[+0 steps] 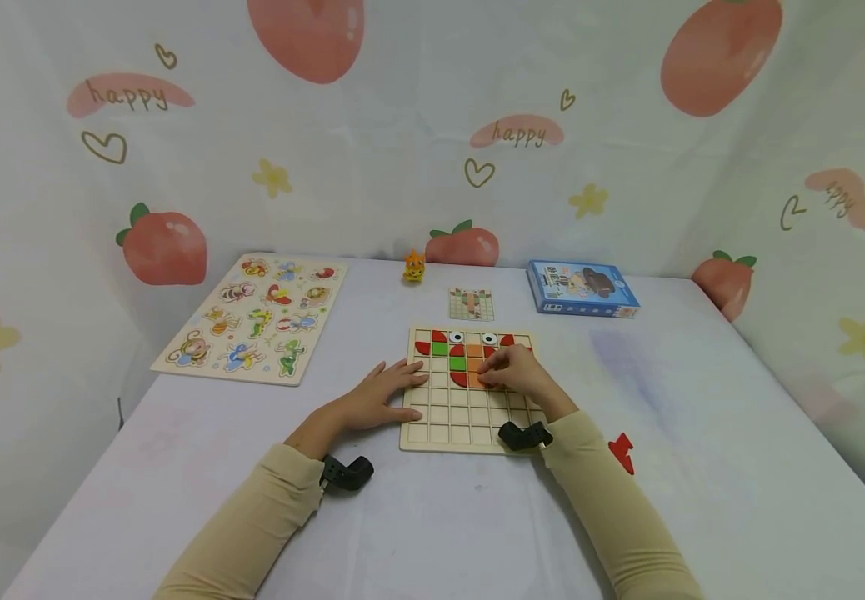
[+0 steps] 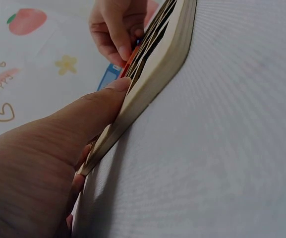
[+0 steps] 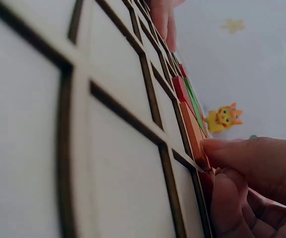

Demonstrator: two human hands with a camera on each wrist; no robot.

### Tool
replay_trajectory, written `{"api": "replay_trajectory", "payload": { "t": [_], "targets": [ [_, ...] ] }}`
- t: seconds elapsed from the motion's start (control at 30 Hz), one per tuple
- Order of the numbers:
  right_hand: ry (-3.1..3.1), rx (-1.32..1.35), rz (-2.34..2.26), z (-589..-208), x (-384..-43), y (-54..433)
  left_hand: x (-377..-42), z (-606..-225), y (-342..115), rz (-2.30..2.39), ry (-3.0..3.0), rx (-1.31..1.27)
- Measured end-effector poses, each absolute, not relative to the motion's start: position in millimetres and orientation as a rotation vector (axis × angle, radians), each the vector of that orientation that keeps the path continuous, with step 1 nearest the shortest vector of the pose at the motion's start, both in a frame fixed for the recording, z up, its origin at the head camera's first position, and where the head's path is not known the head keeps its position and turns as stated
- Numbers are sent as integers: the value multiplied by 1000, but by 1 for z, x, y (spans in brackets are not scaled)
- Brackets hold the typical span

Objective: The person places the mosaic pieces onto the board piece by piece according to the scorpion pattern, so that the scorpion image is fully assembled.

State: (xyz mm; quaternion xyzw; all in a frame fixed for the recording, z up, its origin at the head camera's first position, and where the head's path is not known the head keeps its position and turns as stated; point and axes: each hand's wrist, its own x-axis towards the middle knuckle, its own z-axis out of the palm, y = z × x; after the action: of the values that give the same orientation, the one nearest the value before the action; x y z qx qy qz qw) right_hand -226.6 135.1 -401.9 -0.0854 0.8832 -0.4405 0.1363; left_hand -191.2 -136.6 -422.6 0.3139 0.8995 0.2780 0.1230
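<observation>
A wooden grid board (image 1: 438,417) lies on the table, its upper cells filled with red, green and orange pieces and two eye pieces. My left hand (image 1: 376,398) rests on the board's left edge, fingers extended; the thumb presses the rim in the left wrist view. Over the filled cells, my right hand (image 1: 518,372) pinches a red piece (image 3: 205,187) beside an orange tile (image 3: 192,131). That red piece is mostly covered by the fingers, so its outline cannot be made out. The thumb touches the orange tile's edge in the right wrist view.
Behind the board lies a pattern card (image 1: 472,305), with a small orange-yellow figurine (image 1: 413,267) farther back. A blue box (image 1: 582,288) stands at back right, an insect puzzle board (image 1: 252,321) at left. Red pieces (image 1: 622,452) lie right of my right forearm.
</observation>
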Motion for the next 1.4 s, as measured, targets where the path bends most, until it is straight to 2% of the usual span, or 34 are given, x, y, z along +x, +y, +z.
{"api": "replay_trajectory", "payload": {
  "t": [0.73,1.4],
  "targets": [
    [2347,-303,-1391,-393,-227,158,-191,-423,-136,813,2630,906],
    [2348,-301,-1326,-378,-185,219,-191,-424,-137,810,2625,934]
  ]
}}
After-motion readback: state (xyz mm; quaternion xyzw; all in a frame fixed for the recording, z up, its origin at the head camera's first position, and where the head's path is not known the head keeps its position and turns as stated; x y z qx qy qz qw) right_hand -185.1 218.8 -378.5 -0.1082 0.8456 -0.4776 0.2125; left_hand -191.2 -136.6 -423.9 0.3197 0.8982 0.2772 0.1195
